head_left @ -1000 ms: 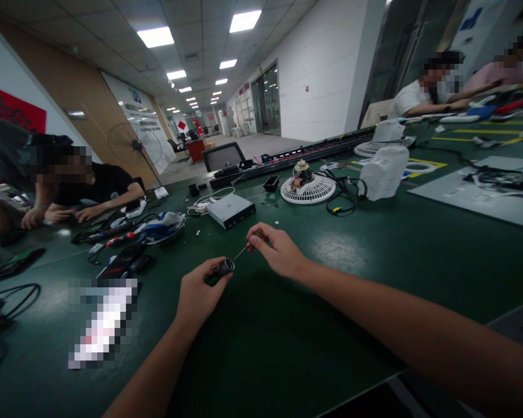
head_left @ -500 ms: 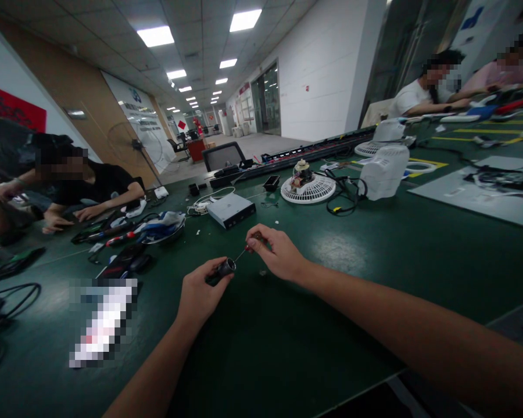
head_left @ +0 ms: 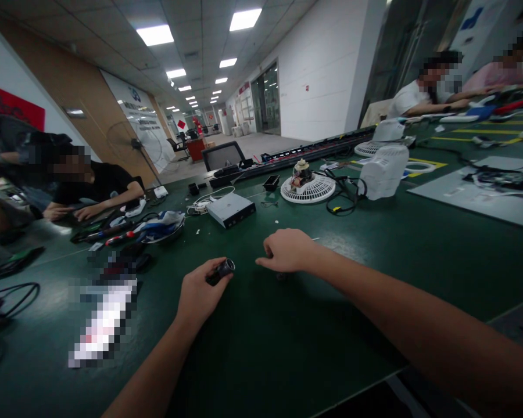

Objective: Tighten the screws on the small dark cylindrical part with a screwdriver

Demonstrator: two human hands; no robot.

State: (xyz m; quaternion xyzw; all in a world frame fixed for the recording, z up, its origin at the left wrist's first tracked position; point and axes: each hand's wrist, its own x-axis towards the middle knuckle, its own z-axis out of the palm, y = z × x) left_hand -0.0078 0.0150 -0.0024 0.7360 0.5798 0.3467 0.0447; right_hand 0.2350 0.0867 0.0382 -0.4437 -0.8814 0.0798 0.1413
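My left hand (head_left: 199, 295) pinches a small black cylindrical part (head_left: 223, 269) with a metal end, held just above the green table (head_left: 261, 342). My right hand (head_left: 289, 250) is a little to its right, palm down and fingers curled, low over the table. A thin metal shaft of the small screwdriver (head_left: 315, 238) pokes out past the right side of that fist; its handle is hidden inside the hand. A small dark piece (head_left: 281, 277) lies on the table just under the right hand.
A grey box (head_left: 232, 209) lies beyond my hands. Further back are a white fan grille with a motor (head_left: 308, 187), a white fan housing (head_left: 384, 170) and black cables (head_left: 346, 197). Tools and cables (head_left: 135, 229) lie at left near a seated person (head_left: 91, 186). Other people work at far right.
My right hand pulled the screwdriver away from the black part, turned palm down and dropped toward the table, so the shaft now points right. My left hand stayed put with the part.
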